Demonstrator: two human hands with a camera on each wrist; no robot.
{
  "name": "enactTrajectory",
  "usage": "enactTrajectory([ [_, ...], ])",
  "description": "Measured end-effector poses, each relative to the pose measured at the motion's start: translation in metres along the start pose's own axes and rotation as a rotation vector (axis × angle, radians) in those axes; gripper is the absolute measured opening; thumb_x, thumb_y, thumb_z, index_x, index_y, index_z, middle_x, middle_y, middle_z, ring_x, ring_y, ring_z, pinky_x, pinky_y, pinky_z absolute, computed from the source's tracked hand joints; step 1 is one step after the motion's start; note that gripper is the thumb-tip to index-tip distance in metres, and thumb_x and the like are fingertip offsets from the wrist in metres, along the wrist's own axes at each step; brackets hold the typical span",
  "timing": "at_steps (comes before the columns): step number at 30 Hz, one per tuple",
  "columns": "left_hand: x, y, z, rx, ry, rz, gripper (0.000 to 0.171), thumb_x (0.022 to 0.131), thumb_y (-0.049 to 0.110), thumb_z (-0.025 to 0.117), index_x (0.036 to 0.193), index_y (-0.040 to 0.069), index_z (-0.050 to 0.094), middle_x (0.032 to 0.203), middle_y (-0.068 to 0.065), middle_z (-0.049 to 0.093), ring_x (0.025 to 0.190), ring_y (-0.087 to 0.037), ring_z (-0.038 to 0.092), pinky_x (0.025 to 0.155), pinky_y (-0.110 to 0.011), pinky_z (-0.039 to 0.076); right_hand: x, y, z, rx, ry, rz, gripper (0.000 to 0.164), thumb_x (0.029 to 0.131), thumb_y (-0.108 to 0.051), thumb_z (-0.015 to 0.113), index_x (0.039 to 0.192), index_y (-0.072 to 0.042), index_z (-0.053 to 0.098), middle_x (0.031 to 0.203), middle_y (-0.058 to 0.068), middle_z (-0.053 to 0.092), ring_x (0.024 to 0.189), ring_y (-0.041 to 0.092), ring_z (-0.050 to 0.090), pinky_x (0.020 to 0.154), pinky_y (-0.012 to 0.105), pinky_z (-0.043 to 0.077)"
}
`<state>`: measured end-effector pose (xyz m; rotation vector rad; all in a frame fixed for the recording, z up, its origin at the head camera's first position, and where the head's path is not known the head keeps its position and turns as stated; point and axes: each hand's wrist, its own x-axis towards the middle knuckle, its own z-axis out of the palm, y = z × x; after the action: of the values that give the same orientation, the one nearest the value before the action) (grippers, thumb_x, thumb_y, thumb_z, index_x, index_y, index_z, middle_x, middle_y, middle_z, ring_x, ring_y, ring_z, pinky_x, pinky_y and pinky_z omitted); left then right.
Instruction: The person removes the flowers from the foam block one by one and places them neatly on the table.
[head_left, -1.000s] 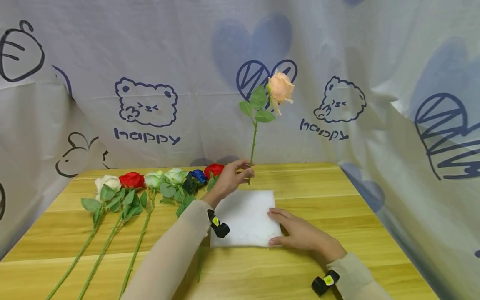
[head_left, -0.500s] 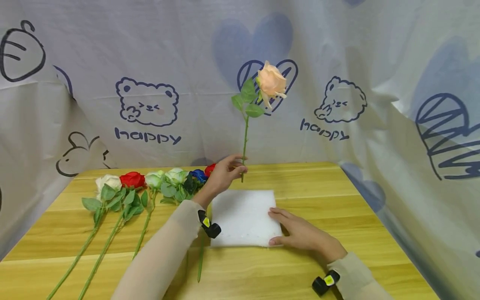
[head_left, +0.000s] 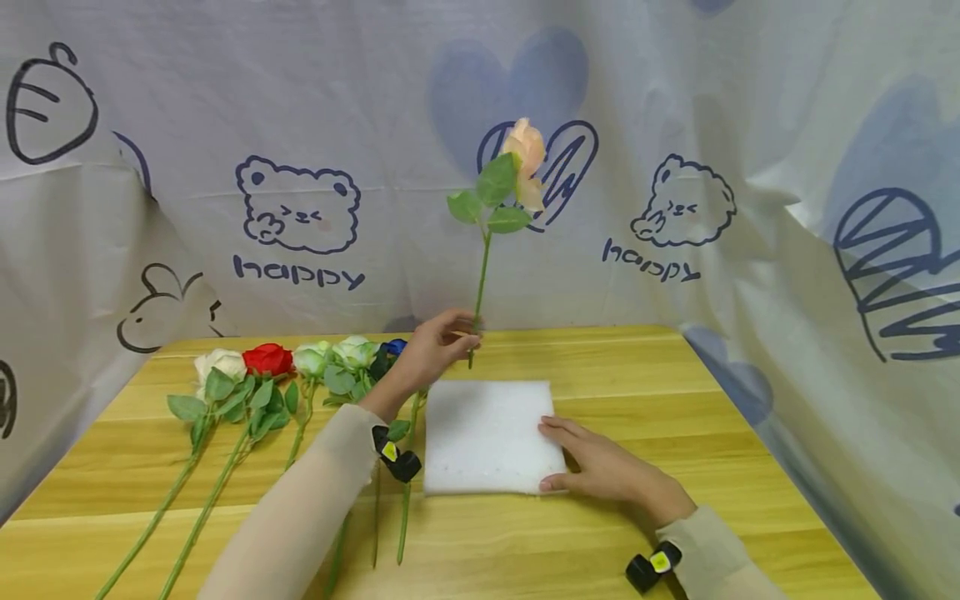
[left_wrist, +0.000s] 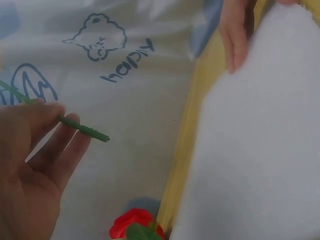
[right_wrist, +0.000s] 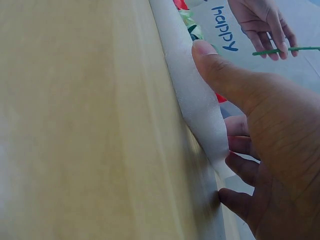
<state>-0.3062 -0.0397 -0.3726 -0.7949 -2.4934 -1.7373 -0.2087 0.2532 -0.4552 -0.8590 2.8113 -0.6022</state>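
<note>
My left hand (head_left: 431, 354) pinches the lower stem of a peach rose (head_left: 525, 162) between thumb and fingers. The rose stands nearly upright, raised above the back of the table, its bloom turned to the right. In the left wrist view the cut stem end (left_wrist: 95, 134) sticks out past the fingers. Below and right of that hand, a white foam block (head_left: 487, 437) lies flat. My right hand (head_left: 611, 467) holds the block's right side, thumb near the front corner and fingers farther back. The right wrist view shows the thumb (right_wrist: 225, 75) over the block's edge.
Several roses lie on the wooden table (head_left: 675, 400) at the left, including a white rose (head_left: 220, 365), a red rose (head_left: 267, 359) and a partly hidden blue rose (head_left: 393, 347). Another red rose (left_wrist: 134, 222) shows in the left wrist view. A printed curtain (head_left: 420, 208) hangs behind.
My left hand has moved left with the peach rose, and the bloom has turned more side-on. My right hand and the foam block have stayed in place.
</note>
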Motion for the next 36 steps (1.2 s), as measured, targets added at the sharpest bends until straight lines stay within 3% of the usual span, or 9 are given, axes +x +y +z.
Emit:
enactTrajectory([
  [5, -0.006, 0.003, -0.008, 0.024, 0.001, 0.001, 0.036, 0.097, 0.017, 0.064, 0.131, 0.010, 0.056, 0.113, -0.011, 0.066, 0.099, -0.031, 0.066, 0.079, -0.037, 0.058, -0.001, -0.001, 0.000, 0.006, 0.000, 0.006, 0.098, 0.083, -0.073, 0.056, 0.153, -0.010, 0.033, 0.158, 0.004, 0.027, 0.140, 0.030, 0.033, 0.112, 0.049, 0.032],
  [11, -0.015, 0.004, -0.017, 0.076, 0.031, 0.039, 0.042, 0.095, 0.015, 0.066, 0.135, 0.008, 0.054, 0.108, -0.010, 0.067, 0.091, -0.027, 0.067, 0.073, -0.035, 0.058, 0.000, 0.000, 0.001, 0.011, -0.003, 0.019, 0.097, 0.083, -0.073, 0.056, 0.154, -0.011, 0.032, 0.159, 0.003, 0.027, 0.140, 0.030, 0.033, 0.112, 0.049, 0.032],
  [16, -0.022, 0.006, -0.026, 0.115, 0.052, 0.071, 0.042, 0.093, 0.013, 0.068, 0.133, 0.008, 0.055, 0.107, -0.011, 0.067, 0.091, -0.026, 0.066, 0.075, -0.035, 0.058, 0.000, -0.001, 0.000, 0.007, -0.002, 0.014, 0.096, 0.084, -0.071, 0.058, 0.154, -0.011, 0.032, 0.159, 0.003, 0.027, 0.140, 0.030, 0.033, 0.112, 0.048, 0.032],
  [21, -0.030, 0.011, -0.036, 0.103, 0.056, 0.085, 0.042, 0.092, 0.009, 0.068, 0.132, 0.005, 0.055, 0.109, -0.015, 0.065, 0.093, -0.034, 0.065, 0.076, -0.039, 0.059, 0.000, -0.002, -0.001, 0.010, -0.005, 0.013, 0.096, 0.084, -0.071, 0.057, 0.154, -0.010, 0.032, 0.158, 0.004, 0.027, 0.139, 0.031, 0.034, 0.111, 0.049, 0.033],
  [28, -0.042, 0.010, -0.050, 0.176, 0.071, 0.108, 0.041, 0.093, 0.014, 0.068, 0.132, 0.007, 0.056, 0.110, -0.015, 0.065, 0.093, -0.028, 0.066, 0.075, -0.040, 0.059, 0.000, -0.002, -0.002, 0.016, -0.013, 0.004, 0.096, 0.085, -0.070, 0.057, 0.154, -0.010, 0.031, 0.159, 0.004, 0.026, 0.140, 0.030, 0.032, 0.112, 0.049, 0.033],
  [36, -0.055, 0.008, -0.065, 0.205, 0.086, 0.096, 0.042, 0.093, 0.011, 0.068, 0.133, 0.004, 0.055, 0.109, -0.015, 0.064, 0.096, -0.030, 0.066, 0.076, -0.038, 0.059, 0.000, 0.000, 0.000, 0.012, -0.007, 0.001, 0.095, 0.085, -0.069, 0.058, 0.154, -0.010, 0.031, 0.159, 0.005, 0.027, 0.140, 0.030, 0.032, 0.111, 0.049, 0.033],
])
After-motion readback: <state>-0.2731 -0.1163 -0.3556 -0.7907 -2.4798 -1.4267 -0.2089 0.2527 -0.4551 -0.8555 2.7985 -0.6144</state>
